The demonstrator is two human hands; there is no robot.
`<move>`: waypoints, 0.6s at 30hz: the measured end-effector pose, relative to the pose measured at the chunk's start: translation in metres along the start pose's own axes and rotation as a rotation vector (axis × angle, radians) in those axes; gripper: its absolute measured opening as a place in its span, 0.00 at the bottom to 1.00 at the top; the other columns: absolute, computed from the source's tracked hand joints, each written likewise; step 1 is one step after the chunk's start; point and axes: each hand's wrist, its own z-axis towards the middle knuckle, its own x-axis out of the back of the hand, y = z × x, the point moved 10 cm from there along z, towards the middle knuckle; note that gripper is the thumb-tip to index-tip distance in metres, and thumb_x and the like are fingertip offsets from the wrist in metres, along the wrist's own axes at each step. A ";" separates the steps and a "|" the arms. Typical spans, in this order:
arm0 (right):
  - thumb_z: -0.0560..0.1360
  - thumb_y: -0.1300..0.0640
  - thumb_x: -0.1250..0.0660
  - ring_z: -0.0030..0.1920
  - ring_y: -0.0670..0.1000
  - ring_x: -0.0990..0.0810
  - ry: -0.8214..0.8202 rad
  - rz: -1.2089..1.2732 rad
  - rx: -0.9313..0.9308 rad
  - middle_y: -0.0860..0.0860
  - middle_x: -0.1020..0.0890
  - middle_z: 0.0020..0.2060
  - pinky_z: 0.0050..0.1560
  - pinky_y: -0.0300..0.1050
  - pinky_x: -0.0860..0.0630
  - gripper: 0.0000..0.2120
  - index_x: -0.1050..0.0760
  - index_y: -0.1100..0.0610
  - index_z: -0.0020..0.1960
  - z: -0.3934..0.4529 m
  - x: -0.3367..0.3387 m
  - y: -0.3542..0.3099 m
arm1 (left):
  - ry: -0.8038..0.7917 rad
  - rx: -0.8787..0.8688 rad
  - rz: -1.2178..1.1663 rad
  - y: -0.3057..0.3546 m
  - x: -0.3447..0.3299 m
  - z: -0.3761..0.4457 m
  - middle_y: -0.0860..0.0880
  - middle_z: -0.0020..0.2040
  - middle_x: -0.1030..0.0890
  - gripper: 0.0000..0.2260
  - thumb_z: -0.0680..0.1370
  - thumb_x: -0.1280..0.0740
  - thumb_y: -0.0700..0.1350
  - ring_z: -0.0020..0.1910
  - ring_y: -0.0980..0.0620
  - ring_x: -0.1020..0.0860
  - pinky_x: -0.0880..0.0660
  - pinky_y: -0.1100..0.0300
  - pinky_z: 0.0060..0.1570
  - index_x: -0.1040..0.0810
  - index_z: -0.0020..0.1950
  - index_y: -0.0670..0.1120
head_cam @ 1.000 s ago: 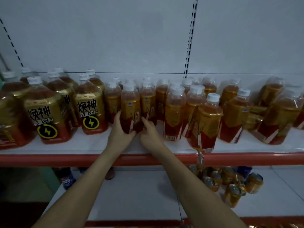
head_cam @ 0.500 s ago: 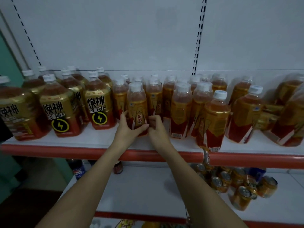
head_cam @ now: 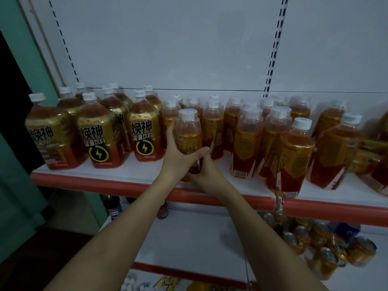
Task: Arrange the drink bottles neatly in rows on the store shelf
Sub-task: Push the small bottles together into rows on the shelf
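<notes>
A slim amber drink bottle [head_cam: 188, 131] with a white cap and gold label stands near the front of the white shelf [head_cam: 130, 175]. My left hand [head_cam: 177, 156] grips its left side and front, thumb across the label. My right hand [head_cam: 204, 173] holds its base from the right. Behind and to the right stand several more slim bottles [head_cam: 247, 139], some leaning, one [head_cam: 294, 156] tilted at the shelf's front edge. Big gold-labelled energy drink bottles [head_cam: 144, 135] fill the left part of the shelf.
The shelf has a red front rail [head_cam: 105, 184]. Shrink-wrapped bottles [head_cam: 336, 148] crowd the far right. On the lower shelf lie several gold cans [head_cam: 323, 248] at the right and a Pepsi bottle [head_cam: 114, 208] at the left. A green wall stands at the far left.
Both hands have drawn the slim bottle forward, toward the shelf's front edge, and closed tighter round its lower half. The view has shifted, showing more of the left side.
</notes>
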 end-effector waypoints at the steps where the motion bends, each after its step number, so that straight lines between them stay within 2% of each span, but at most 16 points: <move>1: 0.70 0.51 0.22 0.64 0.41 0.22 0.012 -0.031 0.003 0.43 0.23 0.65 0.62 0.44 0.21 0.40 0.41 0.49 0.74 -0.003 0.000 -0.003 | -0.010 -0.013 0.025 0.003 0.000 0.000 0.56 0.69 0.31 0.47 0.68 0.20 0.42 0.67 0.59 0.29 0.30 0.72 0.56 0.46 0.77 0.59; 3: 0.71 0.53 0.22 0.60 0.39 0.21 0.017 -0.070 0.007 0.41 0.21 0.61 0.61 0.44 0.21 0.35 0.37 0.49 0.71 -0.008 -0.001 -0.007 | -0.039 -0.053 0.092 0.009 0.006 0.001 0.57 0.68 0.31 0.49 0.68 0.20 0.44 0.66 0.61 0.30 0.31 0.74 0.56 0.47 0.78 0.59; 5: 0.74 0.53 0.23 0.62 0.41 0.22 -0.032 -0.087 0.000 0.42 0.21 0.62 0.64 0.45 0.23 0.29 0.33 0.48 0.69 -0.011 0.000 -0.010 | -0.078 -0.114 0.159 0.017 0.017 0.003 0.61 0.68 0.33 0.49 0.68 0.20 0.46 0.65 0.69 0.33 0.33 0.78 0.56 0.49 0.77 0.62; 7: 0.79 0.58 0.29 0.66 0.46 0.23 -0.060 0.009 -0.021 0.46 0.21 0.64 0.67 0.47 0.25 0.21 0.29 0.49 0.69 -0.009 0.008 -0.019 | -0.113 -0.158 0.211 0.021 0.034 0.005 0.72 0.67 0.38 0.49 0.69 0.20 0.49 0.62 0.78 0.37 0.36 0.81 0.56 0.52 0.74 0.68; 8: 0.81 0.60 0.32 0.66 0.48 0.22 -0.020 0.095 -0.043 0.47 0.20 0.63 0.66 0.48 0.23 0.18 0.27 0.49 0.68 -0.006 0.015 -0.027 | -0.121 -0.175 0.229 0.024 0.044 0.006 0.78 0.65 0.40 0.49 0.69 0.20 0.50 0.62 0.81 0.38 0.36 0.81 0.56 0.54 0.73 0.71; 9: 0.82 0.61 0.35 0.65 0.48 0.21 0.054 0.149 -0.047 0.47 0.19 0.61 0.64 0.47 0.22 0.16 0.26 0.49 0.67 -0.002 0.024 -0.039 | -0.116 -0.186 0.239 0.027 0.055 0.007 0.79 0.64 0.41 0.49 0.69 0.20 0.51 0.63 0.79 0.38 0.36 0.79 0.58 0.54 0.72 0.72; 11: 0.83 0.59 0.36 0.62 0.47 0.19 0.151 0.130 0.003 0.47 0.18 0.59 0.60 0.46 0.20 0.15 0.26 0.51 0.68 0.012 0.034 -0.073 | -0.077 -0.200 0.211 0.029 0.076 0.011 0.73 0.67 0.37 0.49 0.68 0.21 0.52 0.66 0.73 0.35 0.34 0.72 0.63 0.53 0.75 0.69; 13: 0.82 0.58 0.35 0.61 0.45 0.20 0.013 0.059 0.025 0.46 0.20 0.62 0.60 0.47 0.20 0.19 0.29 0.50 0.72 0.028 0.013 -0.105 | -0.040 -0.203 0.145 0.029 0.091 0.014 0.69 0.68 0.36 0.49 0.68 0.21 0.52 0.66 0.74 0.34 0.32 0.73 0.62 0.51 0.78 0.61; 16: 0.78 0.63 0.30 0.66 0.45 0.24 -0.338 -0.031 -0.035 0.43 0.27 0.69 0.65 0.49 0.22 0.38 0.42 0.42 0.80 0.031 -0.043 -0.111 | 0.000 -0.202 0.039 0.031 0.108 0.022 0.68 0.65 0.32 0.48 0.70 0.22 0.48 0.62 0.73 0.29 0.27 0.72 0.58 0.51 0.79 0.56; 18: 0.75 0.63 0.26 0.72 0.46 0.29 -0.355 -0.027 -0.034 0.42 0.32 0.73 0.68 0.52 0.24 0.44 0.46 0.38 0.80 0.029 -0.061 -0.099 | -0.017 -0.226 0.033 0.038 0.113 0.032 0.71 0.62 0.33 0.46 0.72 0.23 0.44 0.59 0.75 0.28 0.28 0.75 0.53 0.51 0.79 0.55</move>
